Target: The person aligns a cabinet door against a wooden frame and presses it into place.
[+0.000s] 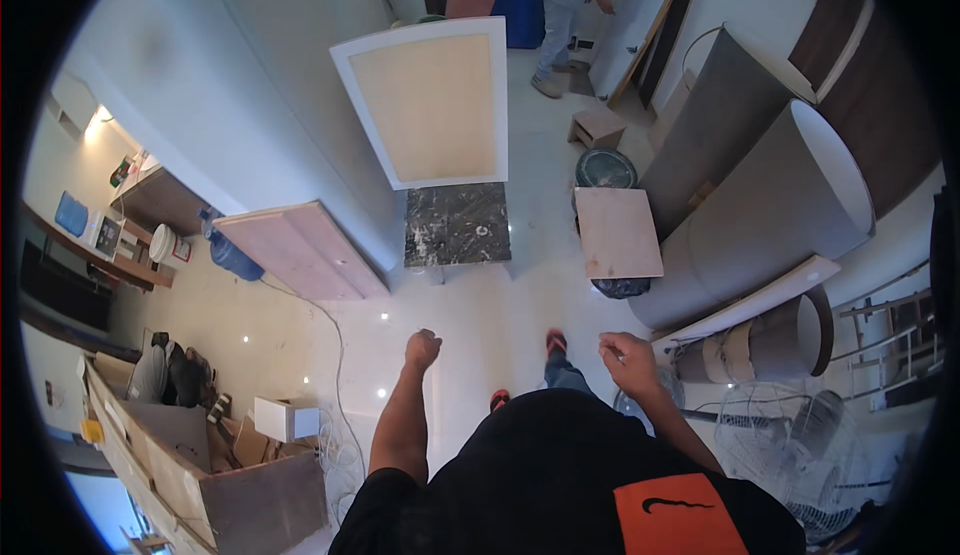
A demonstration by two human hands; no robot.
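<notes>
Below, both hands apart: left hand (pixel 422 349) fisted and empty, right hand (pixel 628 358) loosely curled, over the pale floor (pixel 480 315).

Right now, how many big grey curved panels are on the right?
2. One curved panel leans farther back near the wall; the other curved panel lies nearer, beside the square board. More may be hidden behind them.

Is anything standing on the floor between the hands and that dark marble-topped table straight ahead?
Nothing visible. Bare glossy floor lies between the closed left hand, the right hand and the dark marble-topped table. The square wooden board sits off to the right.
</notes>
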